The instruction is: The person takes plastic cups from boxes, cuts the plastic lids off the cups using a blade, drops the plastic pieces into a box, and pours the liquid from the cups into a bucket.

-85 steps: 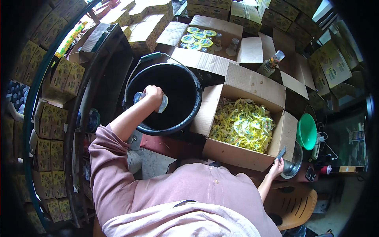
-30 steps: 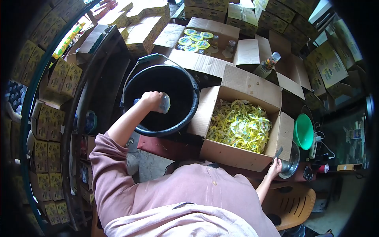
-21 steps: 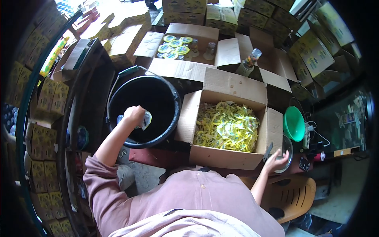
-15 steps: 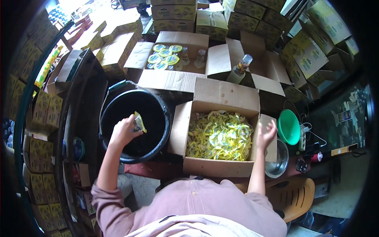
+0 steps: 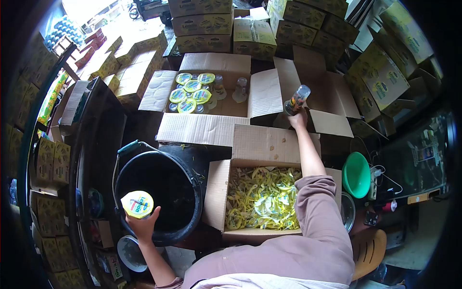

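A: Left hand [image 5: 143, 225]?
B: Fingers curled around a lidded cup [image 5: 138, 204], yellow-rimmed "Lemon" lid upward, at the near-left rim of the black bucket [image 5: 196, 212].
A: Right hand [image 5: 299, 118]?
B: Arm stretched across the carton of yellow strips [image 5: 219, 192]. Hand against the lower end of a clear-topped bottle [image 5: 299, 96]; fingers mostly hidden, cannot tell how closed.

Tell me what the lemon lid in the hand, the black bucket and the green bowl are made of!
Lemon lid: maybe plastic film or foil; smooth, with crisp print.
Black bucket: probably plastic, slightly shiny, with a thick, smooth rim.
Green bowl: looks like smooth plastic, one bright, even colour.
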Motion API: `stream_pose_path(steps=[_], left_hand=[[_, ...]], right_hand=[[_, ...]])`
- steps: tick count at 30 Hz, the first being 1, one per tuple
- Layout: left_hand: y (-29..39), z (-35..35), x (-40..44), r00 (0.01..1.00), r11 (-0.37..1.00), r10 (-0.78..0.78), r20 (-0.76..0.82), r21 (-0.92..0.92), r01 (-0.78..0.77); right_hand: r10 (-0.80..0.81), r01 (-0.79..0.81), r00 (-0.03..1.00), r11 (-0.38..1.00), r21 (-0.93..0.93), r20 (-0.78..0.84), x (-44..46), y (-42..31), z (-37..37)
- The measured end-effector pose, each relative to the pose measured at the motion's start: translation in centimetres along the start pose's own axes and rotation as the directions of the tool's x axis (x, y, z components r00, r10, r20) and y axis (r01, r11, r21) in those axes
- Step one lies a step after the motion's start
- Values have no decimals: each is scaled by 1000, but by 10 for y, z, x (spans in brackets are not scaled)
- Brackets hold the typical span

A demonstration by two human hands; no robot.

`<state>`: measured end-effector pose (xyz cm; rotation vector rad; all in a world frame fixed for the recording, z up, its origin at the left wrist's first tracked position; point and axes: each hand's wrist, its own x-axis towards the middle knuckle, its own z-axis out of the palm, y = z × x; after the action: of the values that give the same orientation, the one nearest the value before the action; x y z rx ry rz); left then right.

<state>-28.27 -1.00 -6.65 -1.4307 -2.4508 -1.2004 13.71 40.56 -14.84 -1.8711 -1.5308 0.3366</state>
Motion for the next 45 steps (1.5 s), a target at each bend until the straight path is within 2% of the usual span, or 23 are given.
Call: stream_pose_path(steps=[3, 5, 7, 9, 11, 12, 13, 15, 16, 17, 19, 21, 23, 25, 30, 37, 40, 45], left_hand=[[5, 1, 2, 993, 991, -116, 28, -61, 117], [2, 1, 1, 986, 984, -160, 37, -71, 163], [-4, 3, -3, 981, 979, -186, 49, -74, 189], [-17, 6, -9, 980, 980, -186, 64, -65, 190], [-28, 11, -15, 983, 971, -174, 55, -158, 181], [-30, 11, -18, 985, 963, -168, 48, -204, 175], [-27, 8, -18, 995, 963, -84, 54, -254, 95], [-10, 2, -9, 995, 935, 90, 50, -347, -67], [1, 1, -5, 979, 902, 187, -80, -380, -203], [15, -7, 5, 963, 891, 259, -75, -365, -268], [35, -18, 14, 930, 910, 366, -16, -201, -362], [60, -26, 20, 896, 901, 431, 108, -111, -420], [88, -35, 26, 763, 793, 608, 219, -125, -596], [112, -38, 25, 652, 744, 661, 372, -205, -636], [146, -22, 12, 388, 570, 786, 481, -321, -757], [152, -24, 9, 388, 549, 802, 454, -306, -778], [153, -24, 10, 351, 511, 823, 447, -310, -802], [156, -24, 14, 305, 466, 856, 417, -368, -805]], right_hand=[[96, -96, 995, 993, 62, 1, -8, -6, -8], [-8, 9, 997, 1000, 11, -75, -1, 8, -14], [-16, 19, 987, 1000, 17, -162, 10, 19, -27], [-37, 54, 987, 993, 102, -156, 19, 25, -57], [-111, 166, 971, 950, 266, -211, 35, 44, -79], [-170, 238, 963, 898, 370, -208, 30, 36, -98], [-229, 304, 950, 828, 471, -211, 22, 25, -117], [-100, 137, 990, 743, 655, -95, -23, -29, -161], [50, 8, 997, 723, 690, -64, -38, -40, -171], [63, -46, 998, 678, 734, 5, -48, -46, -177], [74, -170, 985, 579, 797, 156, -68, -55, -184], [-8, -241, 957, 533, 811, 290, -98, -76, -188], [-95, -262, 932, 490, 831, 350, -123, -94, -184], [-150, -272, 908, 500, 822, 391, -142, -109, -180], [-301, -196, 861, 549, 813, 410, -170, -138, -181], [-313, -148, 873, 560, 815, 374, -187, -153, -193], [-362, -145, 823, 611, 778, 438, -184, -146, -197], [-344, -113, 827, 674, 730, 445, -188, -147, -202]])
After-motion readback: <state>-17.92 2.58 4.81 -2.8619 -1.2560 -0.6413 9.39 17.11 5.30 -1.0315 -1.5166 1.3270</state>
